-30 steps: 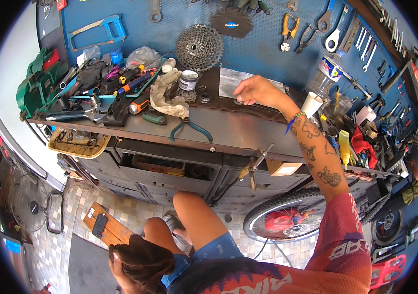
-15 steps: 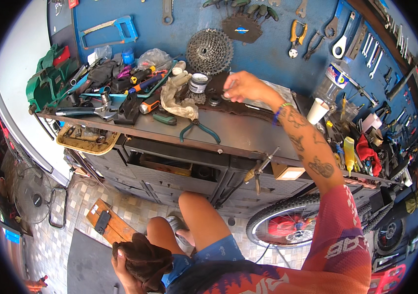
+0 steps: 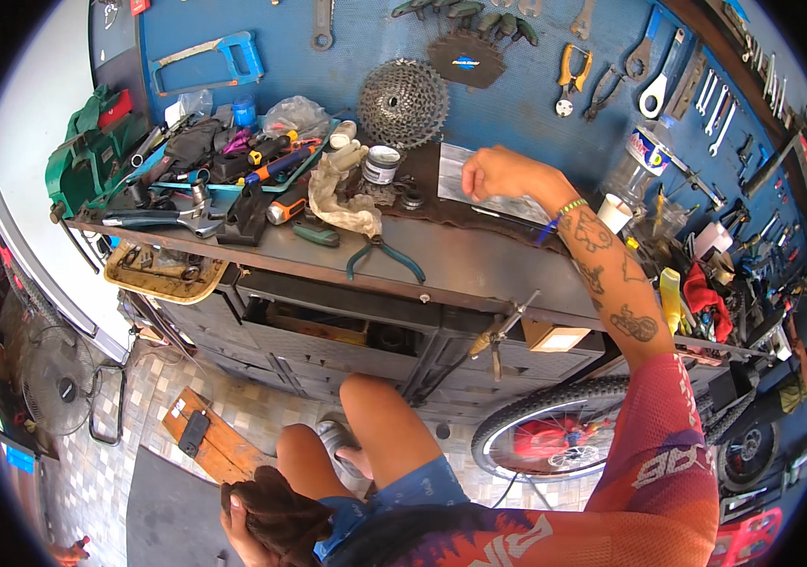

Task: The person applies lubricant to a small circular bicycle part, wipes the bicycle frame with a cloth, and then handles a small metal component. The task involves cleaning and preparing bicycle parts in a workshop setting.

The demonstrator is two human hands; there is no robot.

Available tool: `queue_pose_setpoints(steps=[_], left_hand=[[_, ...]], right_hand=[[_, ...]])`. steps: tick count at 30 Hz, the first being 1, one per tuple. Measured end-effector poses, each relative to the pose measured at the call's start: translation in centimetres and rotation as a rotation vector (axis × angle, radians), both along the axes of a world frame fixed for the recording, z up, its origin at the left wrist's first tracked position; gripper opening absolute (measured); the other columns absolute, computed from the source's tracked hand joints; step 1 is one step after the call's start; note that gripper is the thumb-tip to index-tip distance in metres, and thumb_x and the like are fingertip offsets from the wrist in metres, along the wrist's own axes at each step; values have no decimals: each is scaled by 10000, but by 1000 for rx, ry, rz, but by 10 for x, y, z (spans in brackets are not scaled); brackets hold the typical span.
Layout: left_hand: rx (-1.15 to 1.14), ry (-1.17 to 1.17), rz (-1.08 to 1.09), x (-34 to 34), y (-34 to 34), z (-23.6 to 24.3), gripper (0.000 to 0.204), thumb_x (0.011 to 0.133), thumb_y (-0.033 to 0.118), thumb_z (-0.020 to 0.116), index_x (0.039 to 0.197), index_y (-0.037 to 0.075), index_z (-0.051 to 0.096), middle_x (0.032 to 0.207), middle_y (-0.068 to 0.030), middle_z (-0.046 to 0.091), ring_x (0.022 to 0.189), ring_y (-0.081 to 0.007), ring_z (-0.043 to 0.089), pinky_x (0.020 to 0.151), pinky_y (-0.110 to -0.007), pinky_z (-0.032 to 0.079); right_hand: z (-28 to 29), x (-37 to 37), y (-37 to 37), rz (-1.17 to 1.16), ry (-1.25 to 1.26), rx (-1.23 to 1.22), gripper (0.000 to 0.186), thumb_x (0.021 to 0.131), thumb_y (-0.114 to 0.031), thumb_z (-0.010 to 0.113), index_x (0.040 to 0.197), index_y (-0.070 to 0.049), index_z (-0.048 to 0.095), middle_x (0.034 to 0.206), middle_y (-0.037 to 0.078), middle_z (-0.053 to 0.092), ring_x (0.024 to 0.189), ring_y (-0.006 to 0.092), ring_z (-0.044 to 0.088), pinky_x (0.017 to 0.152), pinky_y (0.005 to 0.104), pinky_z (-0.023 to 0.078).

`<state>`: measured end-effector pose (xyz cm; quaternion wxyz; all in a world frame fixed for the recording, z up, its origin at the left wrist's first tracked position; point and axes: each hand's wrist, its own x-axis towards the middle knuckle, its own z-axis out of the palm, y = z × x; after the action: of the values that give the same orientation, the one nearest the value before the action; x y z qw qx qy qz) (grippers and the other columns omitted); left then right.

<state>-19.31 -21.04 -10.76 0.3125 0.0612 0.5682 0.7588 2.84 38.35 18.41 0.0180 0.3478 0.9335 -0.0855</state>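
A person seated before a cluttered bicycle workshop surface [image 3: 479, 260] reaches the right hand [image 3: 498, 175] out over a grey sheet [image 3: 465, 180] lying at the back of the top, just below the blue tool wall [image 3: 517, 104], in the single head view. The fingers of that hand are curled close together above the sheet's near part, and they may pinch some small part, though the picture is too small there to tell whether anything is clamped or whether the grip is truly closed. The left hand [image 3: 248, 529] is low at the bottom edge, pressed against a dark brown bundle [image 3: 276, 510] by the person's knee; how its fingers stand cannot be made out. Just left of the sheet sit a small dark ring [image 3: 412, 198], a round tin [image 3: 383, 163] and a crumpled pale rag [image 3: 342, 194], with a toothed cassette [image 3: 403, 99] propped against the wall behind them. Teal-handled pliers [image 3: 380, 257] lie untouched nearer the front edge, and a paper cup [image 3: 616, 213] stands to the right of the forearm. A bicycle wheel [image 3: 555, 435] leans under the surface. As things lie, the small parts are laid out apart and unassembled, so the work looks early: sorting is in hand, fitting not yet done.
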Motion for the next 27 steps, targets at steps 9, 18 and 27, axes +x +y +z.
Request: queue_pose_setpoints(steps=[9, 18, 27], left_hand=[[111, -38, -33, 1, 40, 24, 494, 980, 357, 737, 1248, -46, 640, 1083, -146, 715, 969, -260, 718, 884, -380, 584], [169, -62, -64, 11, 30, 17, 516, 984, 337, 736, 1299, -50, 605, 1142, -149, 700, 1016, -257, 706, 898, -373, 582], [133, -25, -18, 20, 21, 31, 516, 985, 381, 731, 1270, -36, 625, 1092, -142, 701, 975, -256, 709, 897, -376, 576]], right_hand=[[-22, 27, -8, 30, 135, 70, 203, 867, -136, 802, 1049, -48, 777, 953, 104, 798, 896, 257, 744, 831, 396, 574], [-18, -102, -81, 446, 428, -86, 649, 910, -455, 841, 1393, -60, 663, 1113, 155, 773, 992, 256, 735, 870, 398, 577], [13, -88, -34, 333, 1198, -444, 145, 975, -221, 700, 945, -80, 686, 826, 19, 681, 730, 92, 624, 621, 279, 503]])
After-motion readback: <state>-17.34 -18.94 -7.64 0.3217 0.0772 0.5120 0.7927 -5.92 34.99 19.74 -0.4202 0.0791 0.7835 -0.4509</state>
